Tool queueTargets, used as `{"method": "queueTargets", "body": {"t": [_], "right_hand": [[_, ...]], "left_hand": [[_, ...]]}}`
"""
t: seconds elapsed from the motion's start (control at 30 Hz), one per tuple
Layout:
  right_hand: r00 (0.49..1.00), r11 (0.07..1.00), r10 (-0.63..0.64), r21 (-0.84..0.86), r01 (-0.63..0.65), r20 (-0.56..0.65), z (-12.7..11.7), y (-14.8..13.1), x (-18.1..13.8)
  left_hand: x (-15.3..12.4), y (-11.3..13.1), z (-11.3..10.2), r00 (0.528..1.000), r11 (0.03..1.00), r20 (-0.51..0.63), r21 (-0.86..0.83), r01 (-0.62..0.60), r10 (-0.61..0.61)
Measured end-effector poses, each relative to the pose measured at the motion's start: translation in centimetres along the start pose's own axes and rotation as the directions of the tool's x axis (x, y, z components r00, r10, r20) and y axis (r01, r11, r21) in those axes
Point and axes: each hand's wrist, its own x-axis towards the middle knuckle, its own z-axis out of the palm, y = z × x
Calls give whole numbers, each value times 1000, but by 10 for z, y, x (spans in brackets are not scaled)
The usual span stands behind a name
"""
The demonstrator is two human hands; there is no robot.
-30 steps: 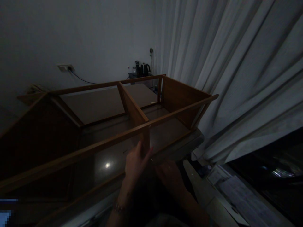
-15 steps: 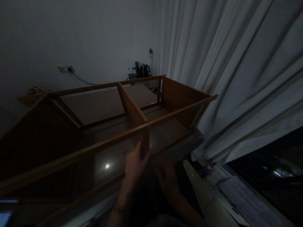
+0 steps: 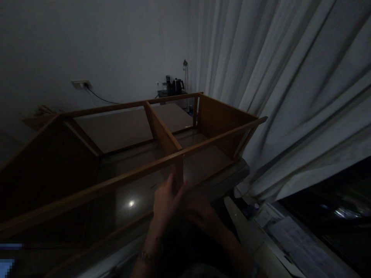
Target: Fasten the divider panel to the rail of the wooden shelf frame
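Observation:
A wooden frame (image 3: 220, 139) with side panels and a middle divider (image 3: 164, 129) lies before me, its top side uncovered. My left hand (image 3: 166, 199) grips the near end of the divider below the front rail (image 3: 139, 168), thumb on the right side and fingers on the left. Just to the right, in deep shadow, is my right hand (image 3: 203, 214). Its fingers are curled and point left toward the foot of the divider. Whatever they hold, if anything, is too dark to make out.
A white curtain (image 3: 261, 77) hangs along the right. A black kettle (image 3: 177, 85) stands on a small dark table at the back, near the wall. A wall socket (image 3: 81, 84) has a plugged-in cable. Flat boxes or papers (image 3: 292, 239) lie at lower right.
My right hand has shifted slightly left and turned, its fingers now reaching closer to my left wrist. My left hand and the wooden frame have stayed put.

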Motion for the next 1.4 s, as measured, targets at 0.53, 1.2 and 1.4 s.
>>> {"method": "queueTargets", "body": {"t": [0.53,1.2,1.4], "right_hand": [[986,972,-118,-216,91,-118,31,13,-14],[963,937,-190,-260,235,189,5,8,8],[977,936,-165,-292,197,133,5,3,9]], "left_hand": [[0,-1,1,1000,1000,-7,14,-4,4],[0,0,-1,1000,999,12,-34,-16,17],[0,0,-2,1000,1000,-1,-17,-17,17]]}}
